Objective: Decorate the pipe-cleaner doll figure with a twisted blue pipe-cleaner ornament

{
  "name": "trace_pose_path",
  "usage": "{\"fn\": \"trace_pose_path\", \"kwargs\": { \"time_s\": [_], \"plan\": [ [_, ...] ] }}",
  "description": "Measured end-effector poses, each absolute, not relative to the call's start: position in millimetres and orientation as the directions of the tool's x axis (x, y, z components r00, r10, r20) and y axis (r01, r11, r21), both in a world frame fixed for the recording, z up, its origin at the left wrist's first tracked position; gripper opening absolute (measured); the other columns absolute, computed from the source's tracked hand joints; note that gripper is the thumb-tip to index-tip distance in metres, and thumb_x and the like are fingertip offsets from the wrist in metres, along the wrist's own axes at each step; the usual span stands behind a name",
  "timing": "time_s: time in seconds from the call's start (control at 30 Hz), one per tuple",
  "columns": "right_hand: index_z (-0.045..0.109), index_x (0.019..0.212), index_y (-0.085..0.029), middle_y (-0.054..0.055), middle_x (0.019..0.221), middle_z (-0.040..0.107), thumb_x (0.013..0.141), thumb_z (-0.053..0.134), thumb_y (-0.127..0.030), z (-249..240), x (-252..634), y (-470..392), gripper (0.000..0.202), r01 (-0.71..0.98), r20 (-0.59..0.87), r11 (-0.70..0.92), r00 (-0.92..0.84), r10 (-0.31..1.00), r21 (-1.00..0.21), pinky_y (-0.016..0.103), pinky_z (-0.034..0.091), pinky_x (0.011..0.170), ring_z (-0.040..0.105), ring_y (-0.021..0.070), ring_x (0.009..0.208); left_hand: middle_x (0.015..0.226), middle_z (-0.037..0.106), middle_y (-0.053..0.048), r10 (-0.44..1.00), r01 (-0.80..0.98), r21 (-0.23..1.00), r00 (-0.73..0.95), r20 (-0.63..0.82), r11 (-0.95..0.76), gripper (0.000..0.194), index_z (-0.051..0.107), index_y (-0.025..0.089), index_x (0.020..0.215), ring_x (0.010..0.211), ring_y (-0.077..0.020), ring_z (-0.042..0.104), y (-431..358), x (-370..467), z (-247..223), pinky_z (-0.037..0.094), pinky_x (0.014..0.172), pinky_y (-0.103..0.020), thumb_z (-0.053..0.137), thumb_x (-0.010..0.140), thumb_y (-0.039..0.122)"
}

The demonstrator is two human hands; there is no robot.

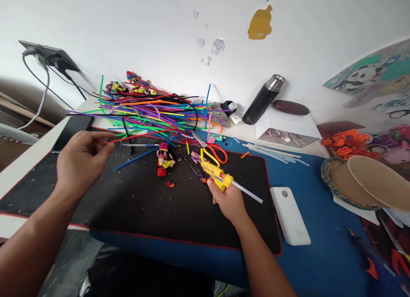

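Note:
My right hand (228, 199) is wrapped round the handle of a yellow glue gun (218, 173), with a clear glue stick (248, 192) poking out of its back. Over the left part of the black mat (134, 211), my left hand (83, 156) is raised with thumb and forefinger near each other; whether anything small is between them is hidden. Between the hands lies a small pipe-cleaner figure (164, 157) with a pink hat and a red base. Just below it is a small red and orange piece (170, 184). Orange-and-yellow-handled scissors (218, 154) lie beyond the glue gun.
Colourful pipe cleaners (153, 113) are heaped at the back, with more figures (136, 81) behind. A black flask (264, 98), glue sticks (275, 153), a white power bank (290, 216) and a round bowl (378, 181) stand or lie rightward. A dark phone (72, 132) lies left.

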State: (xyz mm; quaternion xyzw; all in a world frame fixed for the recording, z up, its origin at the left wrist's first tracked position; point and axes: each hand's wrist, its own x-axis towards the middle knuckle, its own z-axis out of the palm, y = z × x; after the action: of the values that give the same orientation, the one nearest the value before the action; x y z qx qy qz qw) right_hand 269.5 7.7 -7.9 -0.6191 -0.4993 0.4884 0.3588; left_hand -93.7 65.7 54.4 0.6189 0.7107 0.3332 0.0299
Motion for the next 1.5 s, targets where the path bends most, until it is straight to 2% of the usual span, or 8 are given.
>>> {"fn": "trace_pose_path", "kwargs": {
  "time_s": [0.07, 0.17, 0.2, 0.3, 0.5, 0.8, 1.2, 1.5],
  "plan": [
    [0.07, 0.084, -0.018, -0.003, 0.053, 0.055, 0.088, 0.069, -0.053, -6.9, 269.4, 7.8, 0.036, 0.276, -0.242, -0.238, 0.023, 0.97, -0.931, 0.024, 0.046, 0.046, 0.056, 0.0149, 0.044, 0.103, 0.068, -0.002, 0.915, 0.863, 0.505, -0.191, 0.354, -0.016, 0.025, 0.075, 0.023, 0.111, 0.082, -0.0188, 0.062, 65.7, -91.2, 56.5, 0.049, 0.078, -0.029, 0.067, 0.09, 0.033],
    [0.07, 0.082, -0.018, -0.003, 0.051, 0.055, 0.088, 0.069, -0.052, -6.2, 269.6, 7.5, 0.034, 0.285, -0.238, -0.234, 0.022, 0.971, -0.929, 0.024, 0.045, 0.045, 0.056, 0.0152, 0.044, 0.144, 0.063, -0.011, 0.925, 0.863, 0.486, -0.063, 0.374, -0.139, 0.034, 0.073, 0.023, 0.121, 0.127, -0.0307, 0.061, 59.6, -77.4, 62.4, 0.045, 0.111, -0.043, 0.066, 0.09, 0.036],
    [0.069, 0.081, -0.019, -0.003, 0.051, 0.055, 0.088, 0.069, -0.052, -6.4, 269.7, 7.3, 0.034, 0.287, -0.237, -0.233, 0.021, 0.971, -0.929, 0.024, 0.045, 0.045, 0.056, 0.0152, 0.044, 0.14, 0.067, -0.011, 0.918, 0.859, 0.484, -0.046, 0.394, -0.165, 0.03, 0.073, 0.023, 0.117, 0.129, -0.0322, 0.06, 55.1, -68.8, 64.9, 0.044, 0.113, -0.046, 0.065, 0.092, 0.037],
    [0.07, 0.083, -0.018, -0.003, 0.053, 0.057, 0.089, 0.068, -0.052, -8.6, 270.0, 6.9, 0.034, 0.28, -0.228, -0.223, 0.015, 0.974, -0.934, 0.024, 0.046, 0.048, 0.056, 0.015, 0.045, 0.106, 0.078, -0.008, 0.934, 0.821, 0.513, 0.066, 0.352, -0.251, 0.022, 0.075, 0.027, 0.105, 0.108, -0.0304, 0.069, 36.7, -33.9, 70.0, 0.051, 0.102, -0.044, 0.063, 0.095, 0.042],
    [0.07, 0.087, -0.018, -0.002, 0.059, 0.059, 0.091, 0.066, -0.052, -9.9, 269.3, 7.5, 0.034, 0.243, -0.231, -0.225, 0.006, 0.973, -0.944, 0.024, 0.046, 0.047, 0.057, 0.0147, 0.045, 0.09, 0.078, -0.004, 0.952, 0.664, 0.726, 0.304, -0.04, -0.181, 0.036, 0.077, 0.029, 0.118, 0.07, -0.0211, 0.069, 15.7, 33.9, 52.8, 0.053, 0.065, -0.031, 0.064, 0.095, 0.053],
    [0.073, 0.083, -0.02, -0.003, 0.047, 0.056, 0.093, 0.063, -0.049, -0.3, 270.3, 7.8, 0.031, 0.357, -0.144, -0.129, -0.017, 0.989, -0.925, 0.026, 0.045, 0.048, 0.057, 0.0173, 0.046, 0.083, 0.076, -0.002, 0.933, 0.576, 0.803, 0.353, -0.076, -0.152, 0.031, 0.075, 0.024, 0.114, 0.066, -0.0188, 0.067, 29.8, 70.6, 44.5, 0.049, 0.06, -0.03, 0.062, 0.098, 0.047],
    [0.075, 0.082, -0.023, -0.002, 0.048, 0.056, 0.09, 0.069, -0.048, -0.7, 270.1, 5.8, 0.026, 0.349, -0.18, -0.158, -0.034, 0.983, -0.924, 0.026, 0.045, 0.048, 0.059, 0.019, 0.047, 0.091, 0.079, 0.0, 0.911, 0.503, 0.859, 0.392, -0.129, -0.094, 0.024, 0.073, 0.025, 0.095, 0.081, -0.0202, 0.072, 31.9, 74.1, 35.8, 0.052, 0.073, -0.031, 0.06, 0.101, 0.044],
    [0.072, 0.091, -0.018, -0.002, 0.061, 0.06, 0.092, 0.068, -0.055, -2.9, 273.0, 6.9, 0.038, 0.174, -0.199, -0.199, 0.019, 0.98, -0.964, 0.025, 0.05, 0.05, 0.057, 0.0136, 0.047, 0.086, 0.081, 0.0, 0.937, 0.741, 0.666, 0.287, -0.198, -0.086, 0.034, 0.076, 0.029, 0.095, 0.068, -0.0199, 0.07, 13.7, 25.1, 36.7, 0.047, 0.064, -0.03, 0.056, 0.098, 0.056]
  ]
}}
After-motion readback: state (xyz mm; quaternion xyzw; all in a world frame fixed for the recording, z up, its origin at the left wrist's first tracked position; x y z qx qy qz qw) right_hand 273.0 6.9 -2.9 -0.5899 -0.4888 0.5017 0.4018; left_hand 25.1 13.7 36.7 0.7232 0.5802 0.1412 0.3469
